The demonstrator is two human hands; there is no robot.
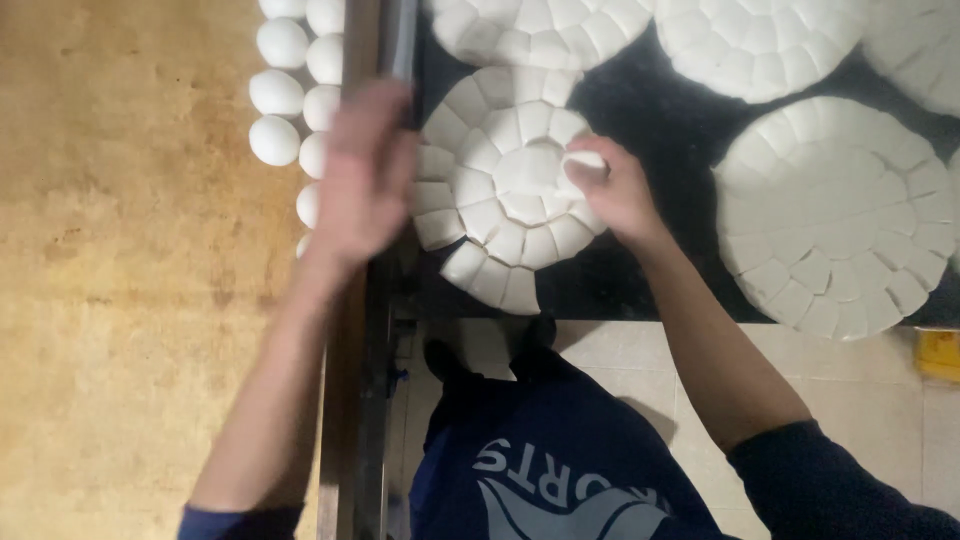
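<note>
My right hand [615, 190] presses a small white dough piece [583, 160] onto a round cluster of dough pieces [500, 185] on a black tray [620, 270]. The cluster has a gap at its lower right edge. My left hand [362, 170] is blurred in motion between the cluster and a double row of white dough balls [290, 95] on the brown table [120, 280]. Whether it holds a ball is hidden by the blur.
More round dough clusters lie on the tray at top centre [540, 30], top right [760, 45] and right [835, 215]. A metal rail [365, 40] divides table and tray. Tiled floor [880, 400] and my dark blue clothing show below.
</note>
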